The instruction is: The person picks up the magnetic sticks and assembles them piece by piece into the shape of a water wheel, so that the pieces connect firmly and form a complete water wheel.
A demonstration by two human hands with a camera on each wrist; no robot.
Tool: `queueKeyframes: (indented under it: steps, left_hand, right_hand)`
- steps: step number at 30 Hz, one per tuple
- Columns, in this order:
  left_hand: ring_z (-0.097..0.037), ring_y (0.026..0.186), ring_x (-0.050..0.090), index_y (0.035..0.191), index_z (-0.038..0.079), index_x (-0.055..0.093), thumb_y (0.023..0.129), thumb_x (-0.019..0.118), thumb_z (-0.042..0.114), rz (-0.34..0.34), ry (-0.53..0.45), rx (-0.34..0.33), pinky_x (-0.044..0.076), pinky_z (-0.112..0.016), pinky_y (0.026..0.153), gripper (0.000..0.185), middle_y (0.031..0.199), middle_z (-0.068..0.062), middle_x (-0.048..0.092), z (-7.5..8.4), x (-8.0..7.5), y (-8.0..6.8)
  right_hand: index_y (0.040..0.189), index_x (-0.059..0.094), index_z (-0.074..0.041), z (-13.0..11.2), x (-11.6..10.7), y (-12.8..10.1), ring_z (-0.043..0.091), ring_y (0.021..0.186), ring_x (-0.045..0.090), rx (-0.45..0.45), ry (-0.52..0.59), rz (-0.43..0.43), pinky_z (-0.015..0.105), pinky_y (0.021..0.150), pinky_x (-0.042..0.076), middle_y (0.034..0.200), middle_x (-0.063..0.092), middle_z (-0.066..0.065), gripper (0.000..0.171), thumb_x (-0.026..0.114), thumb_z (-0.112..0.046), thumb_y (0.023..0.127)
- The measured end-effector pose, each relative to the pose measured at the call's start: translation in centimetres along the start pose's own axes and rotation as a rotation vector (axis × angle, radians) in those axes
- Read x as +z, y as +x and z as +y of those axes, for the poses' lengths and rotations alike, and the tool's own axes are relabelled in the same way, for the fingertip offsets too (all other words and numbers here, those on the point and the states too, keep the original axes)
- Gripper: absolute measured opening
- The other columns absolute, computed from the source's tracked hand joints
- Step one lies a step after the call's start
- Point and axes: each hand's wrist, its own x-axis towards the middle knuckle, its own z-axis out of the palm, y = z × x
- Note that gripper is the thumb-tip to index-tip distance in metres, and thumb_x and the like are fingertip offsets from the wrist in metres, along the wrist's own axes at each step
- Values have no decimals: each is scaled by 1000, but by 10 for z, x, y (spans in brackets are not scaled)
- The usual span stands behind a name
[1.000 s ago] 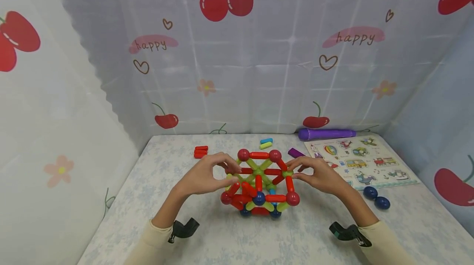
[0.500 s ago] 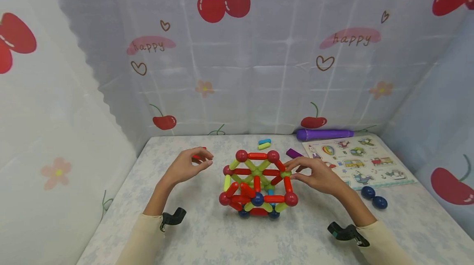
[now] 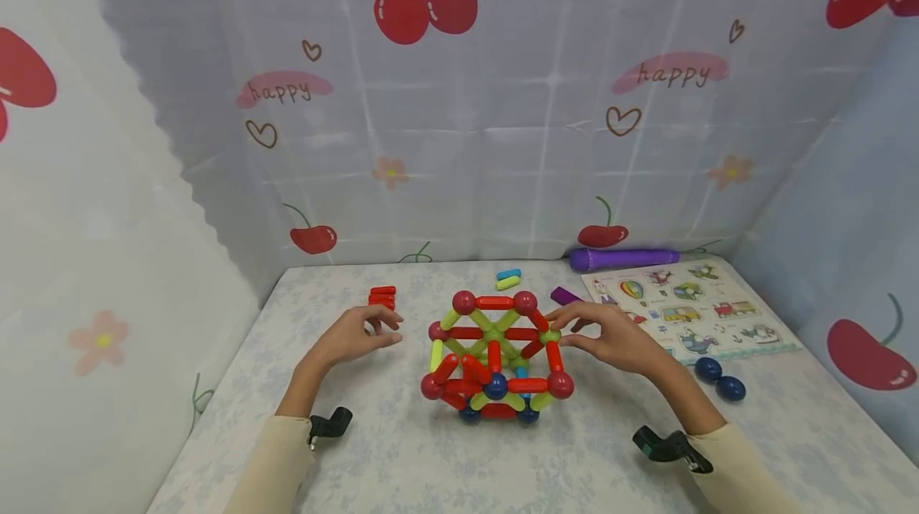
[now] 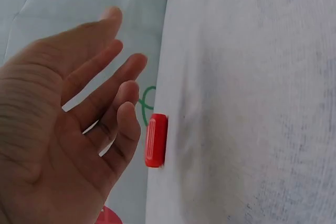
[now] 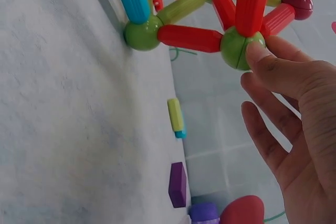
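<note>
A frame of coloured rods and balls [image 3: 493, 332], a stick-and-ball building toy, stands on the table in front of the person. Its rods are red, yellow-green and blue; its balls are dark red, green and navy. At its right side, the right hand [image 3: 606, 332] pinches a green ball [image 5: 234, 53] at a corner between thumb and index finger, the other fingers loose. Off to the left, the left hand [image 3: 359, 334] hovers with relaxed fingers and holds nothing. Just beyond it lie several short red rods [image 3: 382, 291], also seen as a red rod [image 4: 156, 140] in the left wrist view.
Behind the frame lie a blue rod [image 3: 509, 274] and a yellow-green rod [image 3: 507, 283]. A purple block [image 3: 565, 296], a purple microphone-shaped stick [image 3: 625, 259] and a picture board [image 3: 689, 310] are at the back right. Two navy balls [image 3: 731, 389] sit near the board. Cherry-print curtains surround the table.
The left hand has let go of the frame's left side and moved left toward the red rods, then lowered slightly. The right hand keeps its pinch on the green ball.
</note>
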Motion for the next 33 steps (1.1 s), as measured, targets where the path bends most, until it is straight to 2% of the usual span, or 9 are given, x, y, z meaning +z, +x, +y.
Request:
queueKeyframes:
  steps: [3,6,11,14,17,20,26,29,33]
  left_hand:
    - [-19,95,63,127,9,77,96,85,32,-55,-51,69,56,-32,78,39,112,1,76,7,2,1]
    - [-20,96,63,131,8,75,96,84,31,-78,-100,108,56,-33,80,43,114,0,78,16,7,4]
    - [-20,97,62,139,10,71,99,81,29,-85,-165,170,56,-31,79,45,120,-2,78,33,20,9]
    - [-19,98,63,140,15,72,101,79,28,-75,-188,197,56,-30,77,42,123,0,77,39,26,11]
    - [-19,100,63,137,18,75,102,77,29,-66,-208,193,56,-30,76,37,123,3,77,44,31,13]
    - [-20,100,63,134,19,77,102,77,29,-58,-223,182,55,-29,75,33,121,4,77,47,35,14]
    - [-21,100,62,132,17,78,102,76,27,-56,-245,170,54,-28,75,31,118,1,77,48,41,13]
    - [-22,100,61,132,16,77,103,76,28,-58,-250,162,54,-28,75,31,118,1,76,49,39,12]
    - [-24,100,61,130,17,78,101,78,26,-36,-255,139,53,-28,73,30,116,1,76,50,31,9]
  right_hand:
    - [120,77,-19,3,-6,-2,25,107,74,26,1,12,31,86,63,124,78,3,34,85,-4,91]
    - [121,77,-14,9,-16,-8,22,102,75,59,-18,34,29,85,62,120,78,2,31,84,-4,92]
    - [119,77,-9,21,-34,-24,12,96,72,151,-120,80,34,82,63,112,78,3,28,83,-2,93]
    - [119,78,-8,28,-44,-34,11,94,71,213,-161,90,32,81,63,111,77,8,26,81,-2,94]
    - [121,78,-9,32,-55,-42,9,93,69,251,-176,95,30,81,62,112,76,8,25,80,-4,96]
    - [123,78,-9,33,-64,-50,7,91,68,250,-196,108,28,80,61,112,76,6,26,79,-5,97]
    - [120,78,-10,32,-79,-69,2,86,64,276,-253,122,25,75,58,101,74,-1,24,78,-2,97]
    - [117,79,-13,29,-87,-79,1,84,62,316,-287,97,25,72,57,98,72,-6,21,80,-6,97]
    - [114,80,-13,30,-101,-92,-1,81,59,332,-348,63,25,69,53,99,76,-4,20,82,-8,95]
